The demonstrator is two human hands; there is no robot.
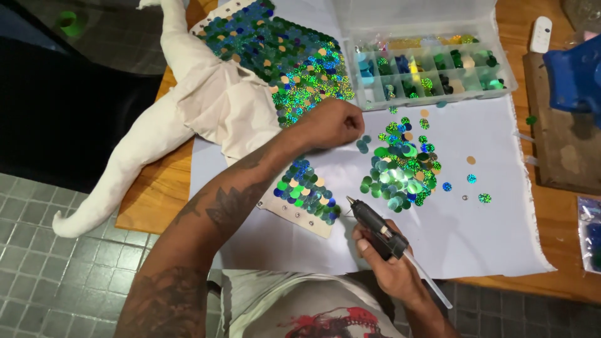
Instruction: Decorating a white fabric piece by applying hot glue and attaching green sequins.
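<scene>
Glue gun sits gripped in the right hand, nozzle toward the sequined panel. Left hand is clenched just beside the loose sequin pile, apparently pinching something unseen.

Single head-worn view, looking steeply down from close above the surface; tiled floor visible toward seven o'clock, wearer's torso at six o'clock.
</scene>
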